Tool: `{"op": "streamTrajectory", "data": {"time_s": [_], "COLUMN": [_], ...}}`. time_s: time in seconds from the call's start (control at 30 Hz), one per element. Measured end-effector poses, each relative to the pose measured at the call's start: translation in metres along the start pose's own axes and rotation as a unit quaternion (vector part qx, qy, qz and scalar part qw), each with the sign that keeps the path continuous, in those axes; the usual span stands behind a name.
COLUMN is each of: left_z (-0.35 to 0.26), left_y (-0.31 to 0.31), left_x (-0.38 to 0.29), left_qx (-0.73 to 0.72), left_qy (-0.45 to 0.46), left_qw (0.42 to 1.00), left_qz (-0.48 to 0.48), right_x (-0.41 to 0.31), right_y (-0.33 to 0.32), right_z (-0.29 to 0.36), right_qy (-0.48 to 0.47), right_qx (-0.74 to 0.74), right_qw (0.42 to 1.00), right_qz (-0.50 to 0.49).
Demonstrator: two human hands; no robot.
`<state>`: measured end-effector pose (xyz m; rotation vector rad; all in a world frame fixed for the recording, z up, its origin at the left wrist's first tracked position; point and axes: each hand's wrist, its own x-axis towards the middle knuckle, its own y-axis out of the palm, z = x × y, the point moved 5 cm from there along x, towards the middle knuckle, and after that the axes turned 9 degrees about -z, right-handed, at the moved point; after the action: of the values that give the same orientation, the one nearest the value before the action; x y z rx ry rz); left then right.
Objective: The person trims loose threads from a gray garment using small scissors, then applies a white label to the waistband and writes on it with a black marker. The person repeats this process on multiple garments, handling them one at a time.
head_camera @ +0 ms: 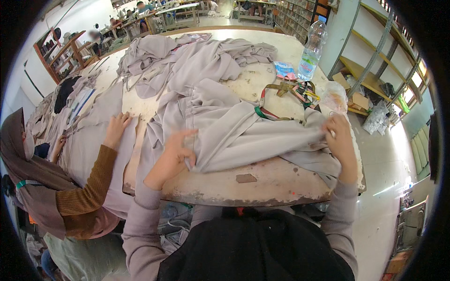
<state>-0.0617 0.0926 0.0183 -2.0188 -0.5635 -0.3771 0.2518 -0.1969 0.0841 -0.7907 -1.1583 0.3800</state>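
Note:
A grey cloth garment (228,130) with a gathered band lies spread across the worktable (211,184) in front of me. My left hand (172,154), blurred, is at the garment's left part, thumb and fingers apart. On the right, my right hand (339,140) has its fingers closed on the garment's narrow end, and the cloth runs in long folds towards it. The fingertips there are partly blurred. Beyond this piece lies a heap of more grey cloth (211,59).
A co-worker's hand (117,130) rests on grey cloth at the left. A plastic water bottle (311,52), a blue-and-pink packet (284,70), tangled straps (288,89) and a clear plastic bag (334,95) sit at the back right. Metal shelving (372,52) stands beyond.

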Motion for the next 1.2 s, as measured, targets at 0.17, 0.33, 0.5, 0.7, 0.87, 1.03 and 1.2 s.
{"op": "streamTrajectory", "data": {"time_s": [0.17, 0.33, 0.5, 0.7, 0.87, 1.03, 1.2], "left_z": [-0.017, -0.026, -0.047, -0.1, -0.078, -0.041, -0.028], "left_y": [-0.005, 0.031, 0.098, 0.113, 0.072, 0.047, 0.087], "left_x": [-0.011, 0.031, 0.053, 0.028, 0.019, 0.048, 0.072], "left_qx": [0.027, -0.003, 0.126, -0.032, -0.222, 0.054, 0.164], "left_qy": [-0.003, -0.151, -0.022, 0.191, 0.02, -0.106, -0.017], "left_qw": [0.998, 0.986, 0.991, 0.975, 0.967, 0.993, 0.985], "left_qz": [0.056, -0.071, 0.022, 0.109, 0.12, 0.024, -0.046], "right_x": [-0.039, -0.021, 0.005, 0.029, 0.019, 0.016, -0.006], "right_y": [-0.008, 0.044, 0.115, 0.134, 0.059, 0.041, 0.118], "right_z": [0.002, 0.084, 0.121, 0.09, 0.045, 0.043, 0.112], "right_qy": [0.137, 0.016, -0.103, -0.165, -0.03, 0.115, -0.119], "right_qx": [-0.125, 0.171, 0.173, 0.06, -0.159, -0.069, 0.073], "right_qw": [0.968, 0.983, 0.979, 0.982, 0.986, 0.988, 0.989], "right_qz": [0.167, 0.061, 0.024, 0.072, 0.047, 0.079, 0.05]}}
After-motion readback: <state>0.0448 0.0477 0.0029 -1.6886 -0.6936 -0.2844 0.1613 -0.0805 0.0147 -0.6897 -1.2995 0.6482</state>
